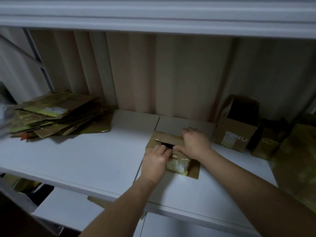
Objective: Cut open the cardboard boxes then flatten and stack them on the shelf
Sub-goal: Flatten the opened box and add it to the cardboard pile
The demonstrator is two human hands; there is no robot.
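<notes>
One small cardboard box (172,151) is seen on the white shelf (85,156), a little to the right of the middle. Its top is split, and a dark gap is shown between the two flaps. Two hands are seen on it. The near flap is gripped by the left hand (154,162), with the fingers curled into the gap at the hand's 1 o'clock. The far flap is held by the right hand (195,142), with the fingers bent over its back edge and the thumb at the gap. One pale label is stuck on the near side of the box.

One pile of flat boxes (59,115) is stacked at 10 o'clock from the small box, well apart from it. The sheets in it cannot be counted. One open box (237,127) is stood at 2 o'clock, near the right hand. More brown cardboard (294,154) is seen at 3 o'clock, at the shelf's right end.
</notes>
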